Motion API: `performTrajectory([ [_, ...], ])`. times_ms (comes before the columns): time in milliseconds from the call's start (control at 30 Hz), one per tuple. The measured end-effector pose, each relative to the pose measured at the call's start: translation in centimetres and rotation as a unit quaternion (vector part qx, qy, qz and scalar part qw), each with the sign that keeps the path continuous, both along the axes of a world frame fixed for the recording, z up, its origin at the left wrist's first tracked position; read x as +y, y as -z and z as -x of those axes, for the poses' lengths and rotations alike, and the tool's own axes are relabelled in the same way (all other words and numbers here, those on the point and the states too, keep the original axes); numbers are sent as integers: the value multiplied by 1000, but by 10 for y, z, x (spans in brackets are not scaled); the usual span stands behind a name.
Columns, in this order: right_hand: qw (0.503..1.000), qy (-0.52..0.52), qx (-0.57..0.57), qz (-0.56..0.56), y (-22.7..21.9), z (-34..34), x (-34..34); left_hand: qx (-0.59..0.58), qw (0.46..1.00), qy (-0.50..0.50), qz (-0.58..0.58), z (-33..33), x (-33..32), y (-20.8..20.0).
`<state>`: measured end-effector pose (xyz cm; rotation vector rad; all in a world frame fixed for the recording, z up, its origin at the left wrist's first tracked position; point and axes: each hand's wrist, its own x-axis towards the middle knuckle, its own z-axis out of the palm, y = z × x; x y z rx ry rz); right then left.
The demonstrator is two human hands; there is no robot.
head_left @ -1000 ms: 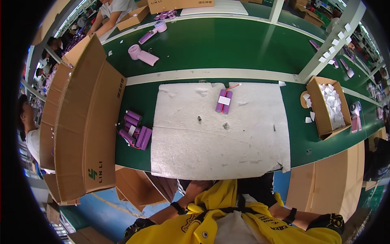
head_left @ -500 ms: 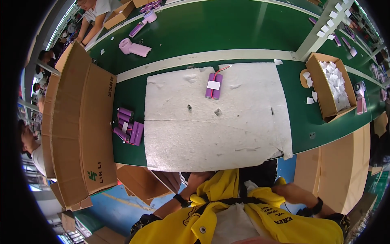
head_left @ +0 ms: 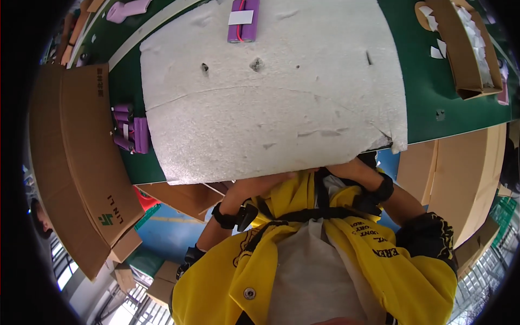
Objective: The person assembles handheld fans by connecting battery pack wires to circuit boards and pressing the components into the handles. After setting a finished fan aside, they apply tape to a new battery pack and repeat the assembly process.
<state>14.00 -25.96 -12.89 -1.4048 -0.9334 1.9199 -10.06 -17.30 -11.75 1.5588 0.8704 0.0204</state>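
Observation:
My left hand is at the near edge of the white foam sheet, in front of my yellow jacket. Close by on its right, my right hand also reaches to that edge. The fingers of both are hidden at the foam and jacket, so what they touch or hold does not show. A purple battery pack with red wire and a white label lies toward the far side of the foam. Several more purple battery packs are bunched on the green table left of the foam.
A large cardboard box stands along the left side. At the far right, an open carton holds white paper pieces, with a few loose beside it. Another cardboard box stands below the right table edge. A lilac plastic housing lies at the far left.
The view has tilted down, so the table sits higher in the picture. Both hands have moved up to the foam's near edge, the right one inward from my side. The battery packs stay put.

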Motion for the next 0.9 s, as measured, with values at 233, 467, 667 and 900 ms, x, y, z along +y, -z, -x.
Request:
performTrajectory([
  [233, 972, -69, -94, -203, 16, -1, -22, 10, 997, -44, -55, 19, -22, 36],
  [467, 925, -93, -178, -324, 22, 6, -23, 108, 963, 132, -207, 12, -24, 14],
  [667, 933, -144, -182, -274, -7, 13, -4, 51, 992, 30, -113, 3, -29, 14],
  [900, 963, -122, -132, -200, -3, 12, -11, 102, 987, 81, -99, 7, -32, 17],
])
